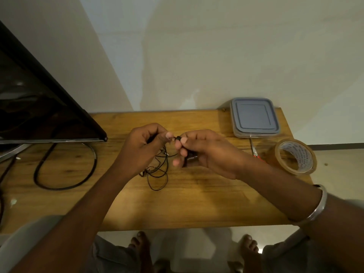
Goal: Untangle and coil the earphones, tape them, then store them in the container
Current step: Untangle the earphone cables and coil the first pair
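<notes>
Clutter ringed the wooden bench (197, 203): a dark flat screen (39, 107) at the left, a lidded clear plastic container (254, 117) at the far right, and a brown packing tape roll (275, 155) nearer. Thin black earphones (155, 170) hung tangled below both hands, with loops resting on the bench. The left hand (146, 146) and right hand (204, 152) each pinched the cord.

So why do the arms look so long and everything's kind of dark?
Head view: the wide lens stretches things near the edges; the light is dim, yellowish; the glossy black flat screen shows faint reflections; the thin black earphone cable looks slightly soft.
</notes>
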`<state>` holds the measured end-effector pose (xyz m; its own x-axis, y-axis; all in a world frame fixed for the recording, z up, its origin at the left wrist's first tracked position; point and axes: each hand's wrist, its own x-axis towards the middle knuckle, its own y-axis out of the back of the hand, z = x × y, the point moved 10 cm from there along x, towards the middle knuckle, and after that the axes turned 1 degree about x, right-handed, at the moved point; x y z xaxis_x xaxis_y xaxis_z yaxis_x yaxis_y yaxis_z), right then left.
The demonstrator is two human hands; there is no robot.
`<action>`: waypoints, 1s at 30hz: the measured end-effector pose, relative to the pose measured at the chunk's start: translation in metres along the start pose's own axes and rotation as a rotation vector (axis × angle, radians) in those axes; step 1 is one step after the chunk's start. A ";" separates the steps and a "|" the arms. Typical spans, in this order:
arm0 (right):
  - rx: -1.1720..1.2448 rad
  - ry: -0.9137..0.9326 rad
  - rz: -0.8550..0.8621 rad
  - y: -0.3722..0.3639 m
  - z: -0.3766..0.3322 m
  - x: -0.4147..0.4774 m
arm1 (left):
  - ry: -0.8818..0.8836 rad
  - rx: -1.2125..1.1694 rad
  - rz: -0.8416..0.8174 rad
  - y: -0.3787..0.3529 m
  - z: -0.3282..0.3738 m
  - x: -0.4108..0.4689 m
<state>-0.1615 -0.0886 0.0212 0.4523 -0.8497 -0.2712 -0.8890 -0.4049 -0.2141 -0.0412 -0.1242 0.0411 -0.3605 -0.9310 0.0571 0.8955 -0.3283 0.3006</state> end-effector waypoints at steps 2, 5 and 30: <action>0.439 -0.085 -0.137 -0.014 -0.004 -0.003 | 0.015 -0.024 0.042 0.007 -0.001 0.000; 0.701 -0.013 -0.216 -0.014 -0.022 -0.004 | 0.070 -0.002 0.058 0.007 -0.012 0.000; 0.300 0.346 0.331 0.069 -0.050 -0.011 | 0.134 -0.044 -0.225 -0.034 -0.011 -0.010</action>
<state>-0.2313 -0.1245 0.0565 0.0580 -0.9967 -0.0569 -0.8970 -0.0270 -0.4413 -0.0650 -0.1050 0.0201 -0.5168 -0.8456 -0.1341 0.8081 -0.5335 0.2496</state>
